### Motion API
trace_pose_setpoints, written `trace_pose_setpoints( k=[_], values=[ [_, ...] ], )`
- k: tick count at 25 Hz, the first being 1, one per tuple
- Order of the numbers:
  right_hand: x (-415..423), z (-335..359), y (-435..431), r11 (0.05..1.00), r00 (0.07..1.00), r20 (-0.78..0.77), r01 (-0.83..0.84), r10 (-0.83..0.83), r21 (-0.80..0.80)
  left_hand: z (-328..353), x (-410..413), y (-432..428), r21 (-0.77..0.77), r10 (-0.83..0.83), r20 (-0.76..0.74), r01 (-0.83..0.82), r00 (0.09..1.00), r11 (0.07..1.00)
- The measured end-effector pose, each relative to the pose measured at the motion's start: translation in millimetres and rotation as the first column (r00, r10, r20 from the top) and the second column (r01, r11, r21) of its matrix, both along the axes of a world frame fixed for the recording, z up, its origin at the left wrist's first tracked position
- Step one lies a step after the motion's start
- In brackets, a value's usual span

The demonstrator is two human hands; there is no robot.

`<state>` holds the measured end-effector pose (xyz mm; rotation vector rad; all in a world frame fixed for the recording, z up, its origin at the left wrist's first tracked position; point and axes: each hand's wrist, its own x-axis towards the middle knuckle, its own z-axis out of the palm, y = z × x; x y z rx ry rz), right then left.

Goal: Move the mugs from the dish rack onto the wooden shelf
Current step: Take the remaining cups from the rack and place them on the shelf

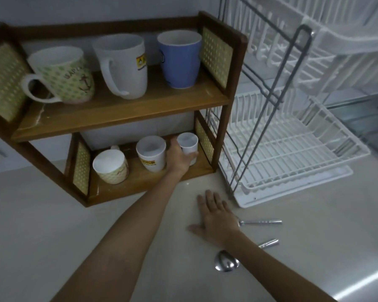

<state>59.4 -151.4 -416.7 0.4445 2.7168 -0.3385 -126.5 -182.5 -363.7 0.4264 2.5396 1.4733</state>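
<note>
The wooden shelf (122, 110) has two levels. On its top board stand a patterned mug (63, 77), a tall white mug (123, 66) and a blue mug (179, 59). The lower board holds a second patterned mug (110, 166), a white mug with a yellow label (151, 156) and a small white mug (188, 142) at the right end. My left hand (179, 156) reaches into the lower level and wraps around that small white mug. My right hand (216, 214) lies flat on the counter, fingers spread, holding nothing. The white wire dish rack (292, 149) stands to the right with no mugs in it.
Two metal spoons lie on the pale counter (52, 225) by my right wrist: one spoon (260, 222) beside the hand, the other spoon (226, 261) partly under my forearm. A white drip tray (271, 192) sits under the rack. A steel sink edge (369, 127) shows far right.
</note>
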Motion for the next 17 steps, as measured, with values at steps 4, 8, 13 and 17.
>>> trace_pose_setpoints(
  k=[4,8,13,17],
  values=[
    [-9.0,-0.6,2.9,1.000,0.999,0.040,0.006,-0.006,-0.008,-11.0,-3.0,9.0,-0.022,0.017,0.010,-0.016,1.000,1.000],
    [-9.7,-1.3,2.6,1.000,0.999,0.032,0.005,-0.004,-0.003,-16.4,-3.9,10.3,-0.027,0.005,-0.011,-0.006,1.000,1.000],
    [-13.2,1.7,4.1,1.000,0.998,0.068,-0.006,0.004,0.025,-9.7,2.5,-1.3,-0.061,-0.065,-0.004,0.064,0.998,0.996],
    [-12.3,18.8,5.6,1.000,0.998,0.070,0.007,-0.007,-0.009,26.1,29.3,-26.9,-0.133,-0.219,0.021,0.219,0.976,0.967]
  ],
)
